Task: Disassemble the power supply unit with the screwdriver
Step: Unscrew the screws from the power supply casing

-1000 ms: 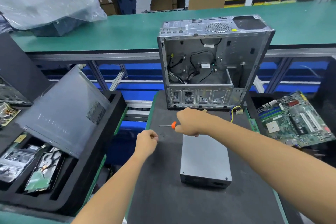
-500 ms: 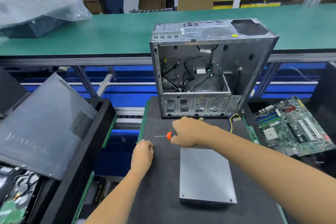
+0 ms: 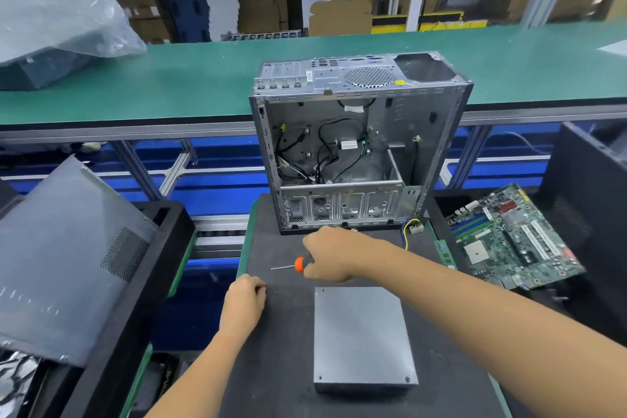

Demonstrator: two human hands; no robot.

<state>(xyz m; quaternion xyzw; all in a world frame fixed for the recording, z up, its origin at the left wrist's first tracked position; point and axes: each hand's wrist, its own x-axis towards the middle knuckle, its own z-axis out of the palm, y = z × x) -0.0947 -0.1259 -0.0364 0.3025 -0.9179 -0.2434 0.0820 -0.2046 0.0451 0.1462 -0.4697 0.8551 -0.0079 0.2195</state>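
Power supply unit (image 3: pixel 363 336) lies flat on the dark mat surface (image 3: pixel 281 366), a plain grey metal box with its lid side up and small screws at the corners. Everything else is placed relative to it.

Right hand (image 3: pixel 330 256) is just beyond the unit's far edge, fingers curled round the screwdriver (image 3: pixel 294 265); the orange handle end and thin metal shaft poke out to the left, roughly level, tip above the mat and touching nothing.

Left hand (image 3: pixel 245 300) sits to the left of the unit, near its far-left corner, knuckles up with fingers curled down onto the mat. It may be pinching a small screw (too small and blurred to be sure), so I cannot tell what it holds. Tiny dark specks lie on the mat just beside its fingertips.

Computer case (image 3: pixel 356 142) stands upright beyond the unit at the back of the mat, side open, black cables loose inside. A yellow and black wire bundle with a white connector (image 3: pixel 414 227) lies at the case's right foot, beyond and right of the unit.

Motherboard (image 3: pixel 512 237) rests tilted to the right of the unit, off the mat. Grey side panel (image 3: pixel 64 254) leans in a black foam tray (image 3: pixel 163 248) well to the left. Green conveyor bench (image 3: pixel 210 78) runs behind the case, with a plastic bag (image 3: pixel 57 7) at its left end.
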